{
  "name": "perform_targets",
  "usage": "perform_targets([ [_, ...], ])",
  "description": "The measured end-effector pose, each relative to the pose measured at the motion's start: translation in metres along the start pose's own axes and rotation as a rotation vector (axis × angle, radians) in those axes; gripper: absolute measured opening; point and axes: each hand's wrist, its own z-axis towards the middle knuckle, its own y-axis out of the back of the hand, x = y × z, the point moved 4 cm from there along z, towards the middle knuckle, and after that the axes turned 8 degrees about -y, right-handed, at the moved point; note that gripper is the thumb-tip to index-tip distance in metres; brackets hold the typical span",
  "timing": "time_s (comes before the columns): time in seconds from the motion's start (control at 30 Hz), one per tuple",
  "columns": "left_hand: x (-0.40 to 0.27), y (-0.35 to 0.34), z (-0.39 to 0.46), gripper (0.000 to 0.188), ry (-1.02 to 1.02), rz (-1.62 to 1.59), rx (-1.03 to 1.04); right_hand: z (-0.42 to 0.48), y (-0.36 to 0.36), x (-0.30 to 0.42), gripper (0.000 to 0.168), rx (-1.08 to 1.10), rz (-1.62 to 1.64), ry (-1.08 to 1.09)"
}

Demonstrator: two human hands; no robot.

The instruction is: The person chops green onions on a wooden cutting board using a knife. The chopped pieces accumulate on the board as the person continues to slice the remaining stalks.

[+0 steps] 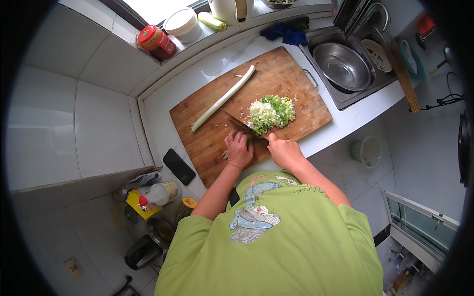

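My right hand (286, 151) grips the handle of a kitchen knife (240, 125), whose dark blade slants away to the upper left, across a wooden cutting board (207, 148). Just left of the blade, my left hand (239, 150) has its fingers curled over a piece of green onion (249, 140), which they mostly hide. A heap of chopped green onion (269, 114), white and green, lies beyond the knife and my right hand. Farther up the board rests a long, pale green onion stalk (226, 97), apart from both hands.
A black smartphone (179, 166) lies left of the board. The sink (342, 98) at right holds a steel basin (342, 66). Along the sill stand a red-lidded jar (156, 41), a white tub (182, 26) and a pale green squash (212, 21). A plastic bottle (159, 194) stands lower left.
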Motion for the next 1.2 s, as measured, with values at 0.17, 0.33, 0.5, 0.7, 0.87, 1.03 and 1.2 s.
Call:
perform_targets([
  [0.17, 0.006, -0.010, -0.016, 0.025, 0.078, -0.061, -0.031, -0.002, 0.005, -0.024, 0.026, -0.023, 0.063, -0.090],
  [0.33, 0.005, -0.023, -0.003, 0.020, 0.052, -0.143, -0.106, -0.002, 0.007, -0.025, 0.026, 0.009, 0.059, -0.085],
  [0.5, -0.001, -0.038, 0.014, 0.019, 0.109, -0.163, -0.126, -0.001, 0.005, -0.025, 0.025, 0.002, 0.075, -0.068],
  [0.7, 0.003, -0.041, 0.008, 0.017, 0.109, -0.115, -0.132, -0.005, 0.002, -0.018, 0.026, 0.025, 0.031, -0.001],
  [0.87, 0.006, -0.044, 0.010, 0.011, 0.095, -0.186, -0.157, -0.005, 0.005, -0.019, 0.023, 0.004, 0.044, -0.018],
  [1.03, 0.005, -0.043, 0.012, 0.008, 0.095, -0.208, -0.146, -0.019, 0.018, -0.013, 0.022, -0.059, 0.042, -0.011],
  [1.2, 0.002, -0.040, 0.013, 0.011, 0.093, -0.145, -0.162, -0.026, 0.024, -0.009, 0.023, -0.011, -0.007, -0.019],
])
